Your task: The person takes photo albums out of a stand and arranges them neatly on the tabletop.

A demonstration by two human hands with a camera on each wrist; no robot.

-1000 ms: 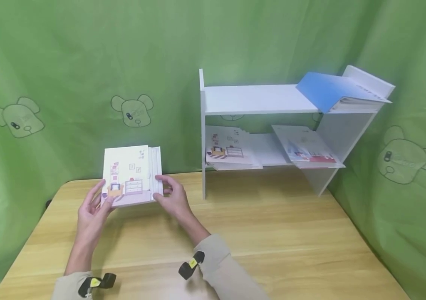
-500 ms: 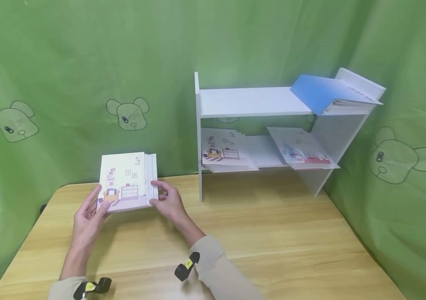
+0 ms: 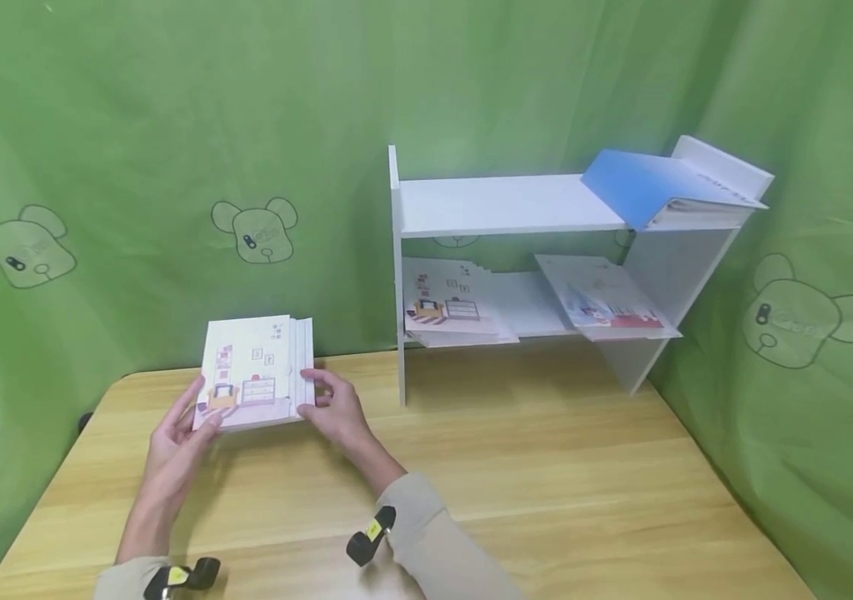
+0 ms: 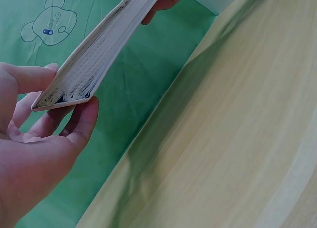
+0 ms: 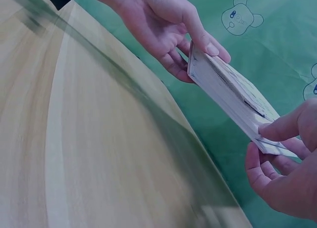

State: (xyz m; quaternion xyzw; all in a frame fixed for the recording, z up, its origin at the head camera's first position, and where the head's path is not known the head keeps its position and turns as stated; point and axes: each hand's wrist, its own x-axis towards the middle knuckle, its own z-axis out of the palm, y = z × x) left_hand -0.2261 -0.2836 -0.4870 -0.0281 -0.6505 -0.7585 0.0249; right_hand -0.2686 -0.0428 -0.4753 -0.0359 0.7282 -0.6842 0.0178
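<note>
We pinch the stack of booklets (image 3: 254,372) between left hand (image 3: 175,442) and right hand (image 3: 336,414), raised over the table (image 3: 546,483); judging so, shelving on the rack (image 3: 516,204) remains.

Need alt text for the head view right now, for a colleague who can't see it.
Both hands, left hand and right hand, hold a stack of illustrated booklets above a wooden table. A white shelf stands to the right, holding more booklets and a blue folder.

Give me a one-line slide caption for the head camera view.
Both hands hold a stack of booklets above the table.
</note>
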